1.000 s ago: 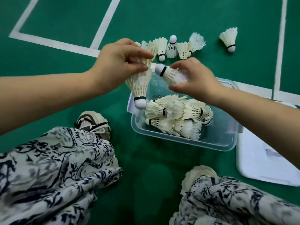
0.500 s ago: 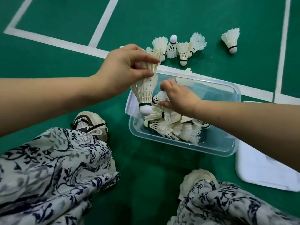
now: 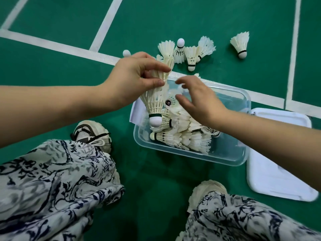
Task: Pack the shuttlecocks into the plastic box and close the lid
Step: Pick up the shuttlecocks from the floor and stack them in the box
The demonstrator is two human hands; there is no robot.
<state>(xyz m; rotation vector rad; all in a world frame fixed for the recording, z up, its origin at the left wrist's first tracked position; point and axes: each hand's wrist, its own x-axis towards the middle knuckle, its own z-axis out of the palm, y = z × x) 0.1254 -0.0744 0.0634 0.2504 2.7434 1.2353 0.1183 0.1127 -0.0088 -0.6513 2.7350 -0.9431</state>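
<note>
From the head camera, the left hand (image 3: 137, 80) pinches the feathered end of a stack of nested shuttlecocks (image 3: 155, 103), thumb and fingers closed on the skirt; the stack hangs cork-down, its white cork just over the near-left corner of the clear plastic box (image 3: 231, 159). How many shuttlecocks are nested in that stack is hard to tell, since the fingers cover its upper part.

Just to the right of those fingers, the right hand (image 3: 199, 100) hovers above the box with fingers spread and slightly curled, holding nothing. Its fingertips point toward the held stack, close but apart from it.

Below the right hand's fingers, a pile of packed shuttlecocks (image 3: 182, 136) lies on its side in the left half of the box; the right half shows bare floor through the plastic.

Beyond both sets of fingers, a loose cluster of shuttlecocks (image 3: 189, 53) rests on the green court floor (image 3: 173, 18), one lone shuttlecock (image 3: 240, 43) lies well off to the right of them, and a single cork tip (image 3: 126, 53) peeks out behind the left knuckles.

The white lid (image 3: 278, 162) lies flat on the floor just beside the box, past the right wrist. Patterned trousers (image 3: 52, 180) and two pale shoes (image 3: 92, 134) fill the near edge.
</note>
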